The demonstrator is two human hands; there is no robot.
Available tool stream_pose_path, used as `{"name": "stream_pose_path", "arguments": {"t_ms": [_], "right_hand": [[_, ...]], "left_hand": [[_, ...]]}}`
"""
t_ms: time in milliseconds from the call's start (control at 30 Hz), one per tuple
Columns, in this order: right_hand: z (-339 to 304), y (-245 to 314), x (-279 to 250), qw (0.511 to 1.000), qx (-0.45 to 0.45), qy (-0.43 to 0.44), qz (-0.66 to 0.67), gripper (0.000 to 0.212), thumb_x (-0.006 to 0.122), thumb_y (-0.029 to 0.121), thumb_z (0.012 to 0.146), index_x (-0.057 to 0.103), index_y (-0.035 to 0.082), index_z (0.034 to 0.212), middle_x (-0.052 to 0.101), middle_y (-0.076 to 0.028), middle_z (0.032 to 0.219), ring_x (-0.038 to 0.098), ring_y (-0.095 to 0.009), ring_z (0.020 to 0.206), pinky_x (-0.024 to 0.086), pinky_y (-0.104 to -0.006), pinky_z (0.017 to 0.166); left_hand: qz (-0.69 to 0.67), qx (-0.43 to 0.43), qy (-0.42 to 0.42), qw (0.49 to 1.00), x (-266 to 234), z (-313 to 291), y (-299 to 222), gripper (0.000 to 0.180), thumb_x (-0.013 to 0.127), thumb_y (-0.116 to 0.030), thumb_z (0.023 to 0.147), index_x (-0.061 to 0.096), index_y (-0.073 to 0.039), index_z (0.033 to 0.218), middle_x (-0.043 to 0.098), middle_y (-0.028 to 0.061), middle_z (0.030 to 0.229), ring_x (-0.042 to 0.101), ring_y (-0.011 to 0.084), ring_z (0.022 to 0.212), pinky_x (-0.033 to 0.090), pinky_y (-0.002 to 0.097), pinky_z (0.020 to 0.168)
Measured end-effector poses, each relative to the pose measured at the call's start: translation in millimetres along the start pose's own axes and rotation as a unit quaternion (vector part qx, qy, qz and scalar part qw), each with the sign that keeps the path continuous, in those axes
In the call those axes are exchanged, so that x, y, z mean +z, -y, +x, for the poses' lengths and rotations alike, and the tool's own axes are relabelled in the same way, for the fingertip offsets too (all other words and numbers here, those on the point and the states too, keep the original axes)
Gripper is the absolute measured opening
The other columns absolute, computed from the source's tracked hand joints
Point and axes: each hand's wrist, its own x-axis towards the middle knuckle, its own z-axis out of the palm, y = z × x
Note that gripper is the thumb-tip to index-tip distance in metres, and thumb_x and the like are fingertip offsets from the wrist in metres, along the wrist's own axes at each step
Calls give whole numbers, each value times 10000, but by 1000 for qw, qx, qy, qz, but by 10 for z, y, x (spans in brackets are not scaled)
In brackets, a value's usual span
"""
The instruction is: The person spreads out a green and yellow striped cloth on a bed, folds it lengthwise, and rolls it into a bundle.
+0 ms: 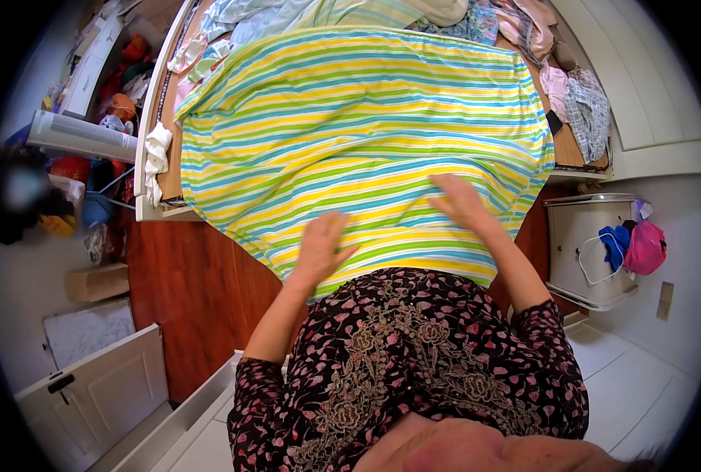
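A striped sheet [350, 118] in yellow, green, blue and white spreads over a wooden bed board and hangs down its near edge toward my body. My left hand [323, 245] rests on the near part of the cloth, fingers stretched out and thumb apart. Farther right and a little farther away, my right hand [459, 203] lies on the sheet with its fingers extended. Neither hand grips the fabric. Soft wrinkles run across the cloth around and between the hands.
Rumpled bedding [311, 14] lies at the far end. Clothes [586, 110] sit at the bed's right, a white cloth [157, 161] on its left edge. A small white cabinet [590, 244] with a pink bag [645, 248] stands right. A white door [103, 397] is at lower left.
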Motion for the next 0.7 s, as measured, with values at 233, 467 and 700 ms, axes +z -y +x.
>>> {"name": "stream_pose_path", "arguments": {"t_ms": [233, 467, 700], "right_hand": [[-303, -128, 712, 974, 7, 215, -71, 250, 609, 283, 815, 659, 54, 730, 561, -175, 602, 553, -365, 591, 443, -454, 577], [-152, 24, 267, 884, 32, 434, 172, 277, 582, 262, 850, 637, 3, 768, 591, -178, 656, 569, -322, 591, 440, -406, 571], [475, 7, -233, 987, 134, 4, 88, 257, 563, 255, 858, 651, 37, 961, 652, -166, 880, 612, -337, 848, 481, -419, 738]], "left_hand": [[-20, -79, 172, 982, 396, -281, 93, 438, 545, -346, 897, 620, -42, 591, 570, 165, 535, 527, 366, 449, 442, 433, 463], [-292, -271, 324, 858, -87, -233, 28, 497, 477, -397, 939, 615, 30, 726, 609, 183, 660, 609, 251, 635, 459, 371, 612], [-128, -222, 323, 911, -191, 109, 98, 398, 583, -362, 874, 619, -13, 1064, 624, 226, 1016, 583, 384, 947, 487, 402, 776]]}}
